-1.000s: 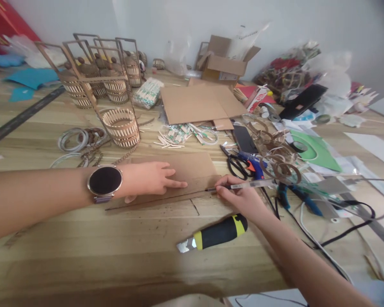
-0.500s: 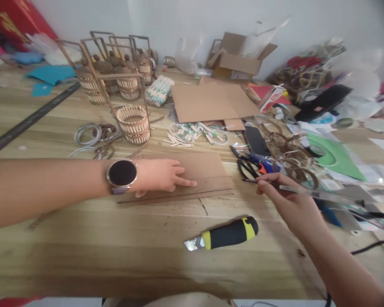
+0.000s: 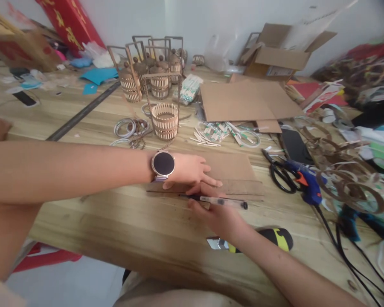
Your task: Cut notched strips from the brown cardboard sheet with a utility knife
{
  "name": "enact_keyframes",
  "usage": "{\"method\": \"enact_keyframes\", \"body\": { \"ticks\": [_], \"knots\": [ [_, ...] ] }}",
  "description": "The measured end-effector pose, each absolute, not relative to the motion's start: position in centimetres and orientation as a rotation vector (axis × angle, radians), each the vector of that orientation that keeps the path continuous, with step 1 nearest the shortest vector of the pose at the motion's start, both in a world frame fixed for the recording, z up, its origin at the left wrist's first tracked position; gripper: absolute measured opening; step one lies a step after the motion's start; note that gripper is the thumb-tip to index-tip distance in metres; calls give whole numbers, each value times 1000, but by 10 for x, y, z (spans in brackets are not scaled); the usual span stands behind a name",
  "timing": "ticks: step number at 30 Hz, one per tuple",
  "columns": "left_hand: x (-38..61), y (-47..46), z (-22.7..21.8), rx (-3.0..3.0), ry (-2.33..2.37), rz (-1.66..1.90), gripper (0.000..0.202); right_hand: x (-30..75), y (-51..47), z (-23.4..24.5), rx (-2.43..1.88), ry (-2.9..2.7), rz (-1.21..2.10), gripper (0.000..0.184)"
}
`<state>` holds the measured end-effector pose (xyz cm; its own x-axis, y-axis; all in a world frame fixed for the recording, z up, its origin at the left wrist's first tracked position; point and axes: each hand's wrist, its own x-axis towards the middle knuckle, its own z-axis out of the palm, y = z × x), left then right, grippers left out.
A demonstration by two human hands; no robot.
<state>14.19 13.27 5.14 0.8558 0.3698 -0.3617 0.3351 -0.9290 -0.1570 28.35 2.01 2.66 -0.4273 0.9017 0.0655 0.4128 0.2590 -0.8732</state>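
My left hand, with a watch on its wrist, lies with fingers spread on a brown piece of cardboard. Along the cardboard's near edge runs a narrow strip with dark lines. My right hand grips a clear-barrelled pen, its tip pointing left by the near edge of the cardboard, close to the left hand. Whether the tip touches the cardboard I cannot tell. Under my right forearm a black and yellow utility knife lies partly hidden, its blade to the left.
Behind the cardboard stands a small stick basket with a tall handle; several finished ones are farther back. To the right lie black scissors, a blue glue gun with its cord, and a phone. Larger cardboard sheets lie at the back.
My right hand has moved left with the pen, from beside the scissors to the cardboard's near edge. The left hand stays on the cardboard. The view has turned left.
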Motion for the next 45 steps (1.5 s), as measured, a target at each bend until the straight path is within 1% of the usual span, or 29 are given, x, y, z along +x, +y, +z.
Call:
{"method": "enact_keyframes", "body": {
  "ticks": [2,3,4,8,12,14,18,20,24,28,32,34,36,38,40,45],
  "knots": [
    [144,132,53,-3030,-284,723,121,278,20,24,-1189,-1963,1106,7],
    [145,132,53,-3043,-179,781,128,276,20,23,-1190,-1965,1106,8],
    [146,132,54,-3043,-140,815,130,274,20,22,-1185,-1966,1105,8],
    [147,132,56,-3034,-109,852,121,269,20,21,-1160,-1975,1076,7],
    [147,131,59,-3017,-135,845,119,270,20,23,-1181,-2003,1011,6],
    [146,130,60,-3007,-125,816,107,276,21,25,-1191,-2020,972,6],
    [143,131,61,-3028,-40,727,66,308,24,26,-1279,-2001,904,10],
    [141,131,61,-3075,-62,698,56,333,26,26,-1364,-1993,805,14],
    [140,134,56,-3231,-148,643,44,374,25,31,-1526,-1975,608,21],
    [141,135,55,-3279,-156,705,45,371,19,42,-1496,-1965,537,17],
    [142,133,59,-3243,-146,749,49,327,15,45,-1244,-2039,684,13],
    [142,133,58,-3295,-194,708,52,303,16,42,-1160,-2060,797,13],
    [143,134,56,-3396,-306,591,57,285,18,37,-1130,-2082,875,15],
    [143,136,53,-3462,-392,484,63,274,20,31,-1108,-2092,903,16],
    [144,137,50,-3477,-390,456,66,268,22,27,-1076,-2087,905,15],
    [143,137,48,-3474,-358,448,62,265,22,25,-1039,-2070,909,15]
  ]
}}
